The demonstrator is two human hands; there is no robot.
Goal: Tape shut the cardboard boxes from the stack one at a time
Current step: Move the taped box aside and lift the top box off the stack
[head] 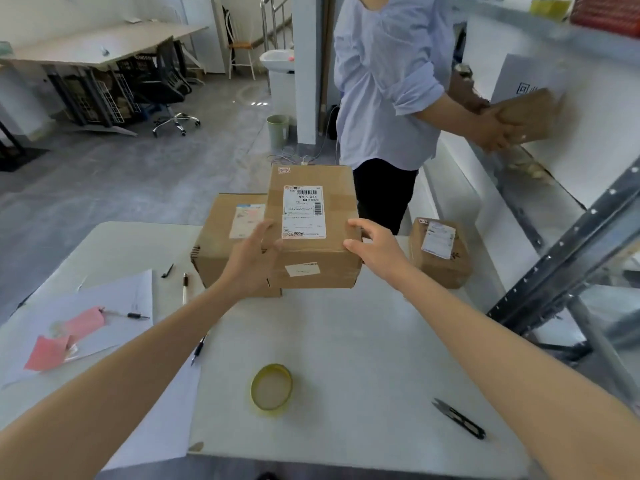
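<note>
Gripping the cardboard box (311, 226) from both sides, the person has their left hand (252, 261) pressed flat against its left face and their right hand (375, 249) curled over its right top edge, fingers spread wide rather than closed. The box, with a white shipping label (304, 211) on top, sits toward the far edge of the worktop (346, 334), and I cannot tell whether it is resting or lifted clear. A second box (225, 244) sits touching it on the left, and a smaller box (440, 252) stands apart near the far right corner. A roll of tape (272, 388) lies toward the near edge, with black snips (459, 419) nearer the right corner. Papers (114, 306) and pens cover the left edge. Another person (384, 81) stands beyond the table, holding a parcel (530, 116).
</note>
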